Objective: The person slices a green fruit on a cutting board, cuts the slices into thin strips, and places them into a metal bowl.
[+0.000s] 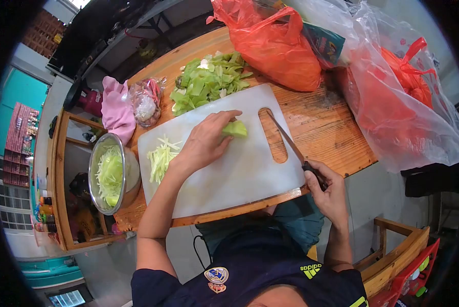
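On the white cutting board point(239, 176), my left hand point(207, 137) rests with its fingers curled against a pale green vegetable piece point(236, 129). My right hand point(329, 188) grips the dark handle of a knife point(289, 139) at the board's right edge. The blade points up and left, across the board's handle slot. Thin pale green shreds point(160, 159) lie on the board's left side, partly behind my left forearm. Past the board's far edge sits a heap of green peelings point(209, 79).
A metal bowl point(91, 174) of shreds and larger green pieces stands at the table's left edge. Beyond it are a pink cloth point(118, 108) and a small clear bag point(146, 105). Red point(275, 48) and clear plastic bags point(388, 123) crowd the wooden table's point(321, 125) far right.
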`<state>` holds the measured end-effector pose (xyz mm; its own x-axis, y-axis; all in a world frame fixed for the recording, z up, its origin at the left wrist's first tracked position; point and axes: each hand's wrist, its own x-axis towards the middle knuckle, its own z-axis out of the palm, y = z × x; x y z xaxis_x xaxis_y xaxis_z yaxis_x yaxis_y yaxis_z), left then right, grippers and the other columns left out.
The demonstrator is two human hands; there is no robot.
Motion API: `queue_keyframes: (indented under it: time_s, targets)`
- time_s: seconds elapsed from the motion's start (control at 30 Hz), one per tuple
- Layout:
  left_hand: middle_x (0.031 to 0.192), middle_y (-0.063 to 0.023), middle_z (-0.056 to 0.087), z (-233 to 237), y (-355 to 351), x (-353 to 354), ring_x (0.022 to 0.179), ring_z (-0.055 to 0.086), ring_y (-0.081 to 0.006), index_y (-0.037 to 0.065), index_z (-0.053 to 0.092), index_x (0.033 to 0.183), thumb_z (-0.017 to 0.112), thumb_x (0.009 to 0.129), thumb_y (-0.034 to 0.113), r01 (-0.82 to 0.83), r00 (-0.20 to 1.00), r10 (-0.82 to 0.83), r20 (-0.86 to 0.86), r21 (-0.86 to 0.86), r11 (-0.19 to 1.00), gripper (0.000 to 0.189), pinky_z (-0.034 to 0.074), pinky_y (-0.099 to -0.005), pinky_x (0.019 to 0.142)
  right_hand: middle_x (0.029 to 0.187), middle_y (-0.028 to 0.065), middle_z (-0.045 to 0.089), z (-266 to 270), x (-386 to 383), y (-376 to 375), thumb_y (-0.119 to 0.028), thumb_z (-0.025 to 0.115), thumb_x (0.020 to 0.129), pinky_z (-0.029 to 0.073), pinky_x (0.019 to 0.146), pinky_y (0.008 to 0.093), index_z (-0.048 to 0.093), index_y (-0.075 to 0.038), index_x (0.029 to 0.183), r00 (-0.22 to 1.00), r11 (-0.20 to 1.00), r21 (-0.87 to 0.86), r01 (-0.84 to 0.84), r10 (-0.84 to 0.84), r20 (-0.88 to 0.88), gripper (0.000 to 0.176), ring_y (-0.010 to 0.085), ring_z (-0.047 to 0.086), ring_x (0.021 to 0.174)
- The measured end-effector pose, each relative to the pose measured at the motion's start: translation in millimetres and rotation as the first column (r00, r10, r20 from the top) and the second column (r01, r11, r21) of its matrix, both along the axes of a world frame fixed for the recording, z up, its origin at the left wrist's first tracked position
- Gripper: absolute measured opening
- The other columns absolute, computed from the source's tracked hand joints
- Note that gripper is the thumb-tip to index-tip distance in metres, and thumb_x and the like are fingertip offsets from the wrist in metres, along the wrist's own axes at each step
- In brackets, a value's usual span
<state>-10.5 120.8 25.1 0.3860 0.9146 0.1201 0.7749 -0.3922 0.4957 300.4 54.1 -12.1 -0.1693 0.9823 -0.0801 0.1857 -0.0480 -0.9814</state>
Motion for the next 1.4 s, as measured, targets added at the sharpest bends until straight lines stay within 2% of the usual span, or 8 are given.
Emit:
queue_keyframes:
  time_s: [0.3,0.4,0.5,0.8,1.1,1.2,1.3,1.4]
  targets:
    - [0.127,-0.0092,0.065,13.9,14.4,-18.7,0.120,0.061,-0.0259,0.006,0.060,0.132,0.068,0.087,0.005,0.167,0.977,-0.135,0.166,-0.195,0.966,0.046,0.049,-0.0400,0.101,0.091,0.0111,0.072,-6.5,-12.8,15.6,-0.010,0.070,0.094,0.053,0.076,0.0267,0.066,0.006,0.116,0.999,0.998,0.062,0.003,-0.001,-0.032,0.028,0.0114,0.067,0.085]
    - [0.124,-0.0064,0.066,29.1,31.3,-14.2,0.116,0.062,-0.0193,0.006,0.064,0.125,0.070,0.092,0.016,-0.023,0.993,0.069,0.093,-0.425,0.905,0.036,0.051,-0.0365,0.095,0.083,0.0082,0.070,-11.7,-9.6,16.4,-0.009,0.068,0.095,0.052,0.069,0.0267,0.066,0.006,0.117,1.000,0.996,0.092,-0.021,0.023,-0.016,0.027,0.0102,0.065,0.077]
    - [0.119,-0.0040,0.066,26.4,42.3,-17.3,0.110,0.062,-0.0154,0.006,0.067,0.121,0.074,0.091,0.023,-0.105,0.994,0.108,-0.021,-0.472,0.875,0.035,0.052,-0.0326,0.090,0.075,0.0050,0.066,4.5,3.1,23.5,-0.009,0.063,0.098,0.049,0.060,0.0284,0.066,0.006,0.117,0.989,0.973,-0.189,-0.134,0.118,-0.092,0.024,0.0103,0.061,0.067]
    - [0.115,-0.0077,0.064,3.3,12.7,-13.6,0.109,0.061,-0.0185,0.003,0.064,0.119,0.078,0.086,0.016,-0.135,0.918,0.252,0.305,-0.357,0.924,0.039,0.051,-0.0337,0.093,0.062,0.0122,0.058,28.0,9.2,61.2,-0.020,0.055,0.103,0.045,0.055,0.0384,0.069,0.001,0.111,0.868,0.881,-0.102,-0.462,0.473,0.149,0.026,0.0231,0.059,0.054]
    - [0.122,-0.0110,0.059,1.2,-20.1,-0.3,0.115,0.061,-0.0232,0.001,0.063,0.119,0.075,0.079,0.000,-0.208,0.973,0.208,0.100,-0.005,0.978,0.042,0.052,-0.0360,0.098,0.058,0.0064,0.054,29.3,3.7,71.0,-0.016,0.057,0.102,0.043,0.053,0.0325,0.071,-0.002,0.120,0.812,0.839,-0.016,-0.543,0.530,0.242,0.027,0.0142,0.052,0.052]
    - [0.125,-0.0124,0.057,-0.8,-20.7,2.0,0.117,0.061,-0.0242,-0.001,0.063,0.118,0.064,0.079,-0.011,-0.244,0.940,0.240,0.244,-0.013,0.970,0.041,0.052,-0.0358,0.103,0.070,0.0233,0.061,36.6,2.6,71.5,-0.018,0.056,0.101,0.046,0.060,0.0448,0.071,0.001,0.109,0.818,0.851,-0.049,-0.523,0.518,0.249,0.025,0.0399,0.061,0.064]
    - [0.127,-0.0125,0.055,6.3,-19.9,6.1,0.121,0.059,-0.0240,-0.003,0.062,0.119,0.053,0.079,-0.018,-0.308,0.880,0.302,0.367,-0.045,0.950,0.044,0.052,-0.0348,0.105,0.071,0.0238,0.060,33.7,2.9,71.2,-0.018,0.056,0.101,0.046,0.060,0.0445,0.071,0.000,0.110,0.821,0.852,-0.073,-0.519,0.520,0.236,0.025,0.0404,0.060,0.063]
    - [0.128,-0.0107,0.054,5.8,-17.9,5.6,0.125,0.058,-0.0241,-0.002,0.058,0.126,0.050,0.085,-0.017,-0.290,0.816,0.307,0.489,-0.113,0.950,0.044,0.053,-0.0375,0.104,0.058,0.0036,0.052,25.7,4.6,69.9,-0.018,0.055,0.104,0.042,0.051,0.0311,0.071,-0.002,0.120,0.821,0.847,-0.009,-0.532,0.518,0.240,0.027,0.0109,0.049,0.050]
